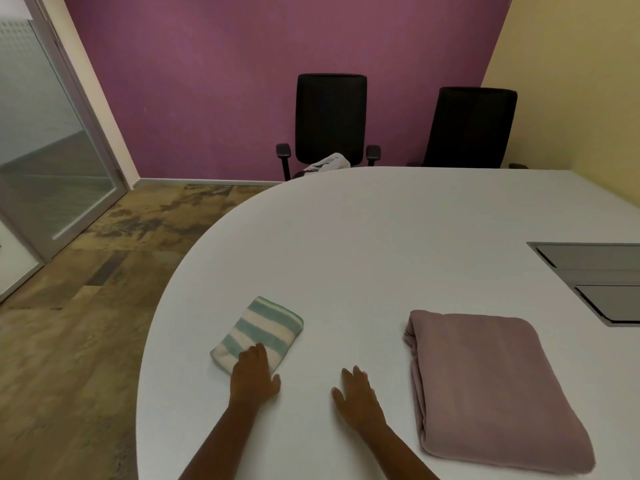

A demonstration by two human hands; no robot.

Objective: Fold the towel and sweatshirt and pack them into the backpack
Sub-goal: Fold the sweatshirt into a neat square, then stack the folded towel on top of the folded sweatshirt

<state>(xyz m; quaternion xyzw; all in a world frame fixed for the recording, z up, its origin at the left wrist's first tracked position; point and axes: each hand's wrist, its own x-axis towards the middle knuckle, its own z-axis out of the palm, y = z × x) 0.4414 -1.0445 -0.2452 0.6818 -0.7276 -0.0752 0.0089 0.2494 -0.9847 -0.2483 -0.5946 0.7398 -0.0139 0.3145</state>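
A small folded towel (259, 330) with teal and white stripes lies near the left edge of the white table (346, 237). My left hand (252, 374) rests flat on the towel's near corner, fingers straight. To the right lies a folded mauve sweatshirt (491, 386), a thick rectangle. My right hand (358, 398) lies flat on the bare table between the two, a short way left of the sweatshirt and not touching it. No backpack is in view.
Two black office chairs (330, 123) (471, 128) stand behind the table's far edge; a white cloth (329, 162) lies on the left one's seat. A grey cable hatch (595, 278) is set into the table at right. A glass door (52, 150) stands at left.
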